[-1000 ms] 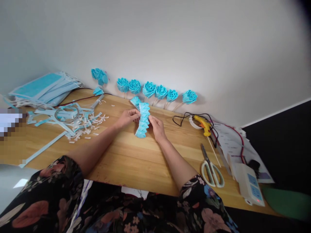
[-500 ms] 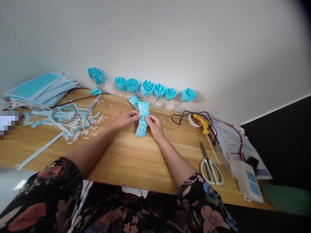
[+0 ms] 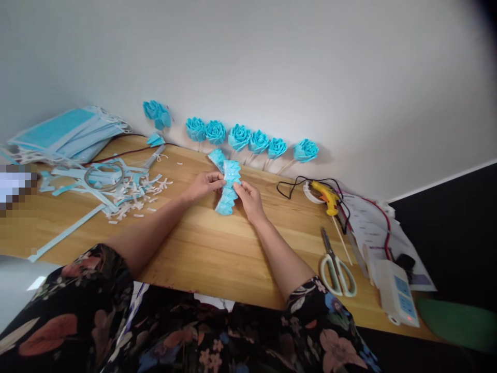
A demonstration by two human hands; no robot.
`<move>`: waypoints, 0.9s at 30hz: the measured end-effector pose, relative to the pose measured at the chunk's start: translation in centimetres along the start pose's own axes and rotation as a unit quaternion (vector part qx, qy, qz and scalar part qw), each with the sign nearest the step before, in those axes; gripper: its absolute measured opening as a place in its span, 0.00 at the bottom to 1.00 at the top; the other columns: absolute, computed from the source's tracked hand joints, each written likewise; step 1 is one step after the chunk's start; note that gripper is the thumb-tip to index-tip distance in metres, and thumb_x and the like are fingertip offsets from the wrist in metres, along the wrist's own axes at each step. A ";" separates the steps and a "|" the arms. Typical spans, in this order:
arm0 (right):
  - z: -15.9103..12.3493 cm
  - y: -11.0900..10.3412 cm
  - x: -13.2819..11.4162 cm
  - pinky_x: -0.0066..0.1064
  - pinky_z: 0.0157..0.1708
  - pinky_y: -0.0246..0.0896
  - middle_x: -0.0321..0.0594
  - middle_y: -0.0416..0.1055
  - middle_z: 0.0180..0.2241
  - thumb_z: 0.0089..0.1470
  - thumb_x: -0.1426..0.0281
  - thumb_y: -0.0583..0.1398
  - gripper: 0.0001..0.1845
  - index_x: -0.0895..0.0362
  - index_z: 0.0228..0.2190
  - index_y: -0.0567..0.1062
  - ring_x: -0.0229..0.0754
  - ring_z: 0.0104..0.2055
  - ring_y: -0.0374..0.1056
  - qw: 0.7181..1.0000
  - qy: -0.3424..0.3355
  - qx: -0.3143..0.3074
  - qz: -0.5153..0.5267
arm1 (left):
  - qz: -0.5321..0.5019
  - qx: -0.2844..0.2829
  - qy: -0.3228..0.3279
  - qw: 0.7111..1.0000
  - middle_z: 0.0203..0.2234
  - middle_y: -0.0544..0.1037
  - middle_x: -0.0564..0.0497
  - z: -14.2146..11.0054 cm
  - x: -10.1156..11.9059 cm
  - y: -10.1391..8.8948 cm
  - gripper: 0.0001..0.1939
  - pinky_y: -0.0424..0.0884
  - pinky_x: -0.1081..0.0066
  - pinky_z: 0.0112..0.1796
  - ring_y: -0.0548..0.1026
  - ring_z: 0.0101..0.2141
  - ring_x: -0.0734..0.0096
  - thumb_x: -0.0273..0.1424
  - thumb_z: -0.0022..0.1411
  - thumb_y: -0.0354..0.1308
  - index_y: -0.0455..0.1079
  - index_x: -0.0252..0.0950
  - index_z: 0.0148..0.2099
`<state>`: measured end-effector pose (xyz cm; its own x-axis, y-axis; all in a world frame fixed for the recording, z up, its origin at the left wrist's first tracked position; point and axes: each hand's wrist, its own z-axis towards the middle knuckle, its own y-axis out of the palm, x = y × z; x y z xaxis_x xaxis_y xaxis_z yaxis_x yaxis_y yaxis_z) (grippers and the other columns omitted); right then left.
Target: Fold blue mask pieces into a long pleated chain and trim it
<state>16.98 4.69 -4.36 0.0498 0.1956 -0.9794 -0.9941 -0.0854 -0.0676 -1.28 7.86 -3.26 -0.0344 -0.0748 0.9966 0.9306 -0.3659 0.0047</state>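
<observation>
The left hand (image 3: 205, 187) and right hand (image 3: 250, 200) both pinch a pleated strip (image 3: 230, 181). Scissors (image 3: 336, 269) lie apart on the table (image 3: 217, 259).

You face small craft workspace: wooden table (image 3: 217, 254) against plain wall (image 3: 272, 62), yellow glue gun (image 3: 331, 201), scissors (image 3: 331, 251), scattered offcuts (image 3: 104, 199), stacked face masks (image 3: 58, 129), row of blue flowers (image 3: 239, 137). Home or workshop, you cannot tell.
</observation>
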 end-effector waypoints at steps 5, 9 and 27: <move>0.1 0.0 0.4 0.29 0.32 0.56 0.31 0.61 0.23 0.51 0.56 0.63 0.16 0.55 0.24 0.69 0.36 0.27 0.56 1.000 0.017 -0.010 -0.001 | -0.005 -0.013 -0.001 1.000 0.21 0.73 0.53 0.1 -0.1 -0.1 0.19 0.67 0.73 0.32 0.70 0.25 0.75 0.45 0.51 0.67 0.71 0.33 0.29; 0.0 -0.1 0.4 0.30 0.31 0.56 0.31 0.62 0.23 0.52 0.56 0.61 0.16 0.55 0.24 0.71 0.37 0.27 0.57 1.000 0.018 -0.006 -0.012 | -0.008 -0.023 -0.001 1.000 0.21 0.73 0.53 0.3 -0.4 -0.1 0.18 0.67 0.73 0.31 0.69 0.25 0.75 0.45 0.51 0.67 0.70 0.34 0.28; -0.3 0.1 0.0 0.29 0.28 0.56 0.31 0.64 0.22 0.53 0.55 0.62 0.17 0.55 0.25 0.71 0.36 0.25 0.59 0.999 0.006 -0.009 -0.046 | 0.003 -0.014 -0.023 1.000 0.22 0.72 0.55 0.1 0.5 0.0 0.19 0.65 0.74 0.30 0.69 0.25 0.75 0.44 0.49 0.69 0.70 0.33 0.30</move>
<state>16.91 4.42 -4.44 0.1418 0.1918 -0.9711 -0.9834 -0.0852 -0.1604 -1.24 7.89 -2.79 -0.0112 -0.0345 0.9993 0.9201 -0.3917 -0.0032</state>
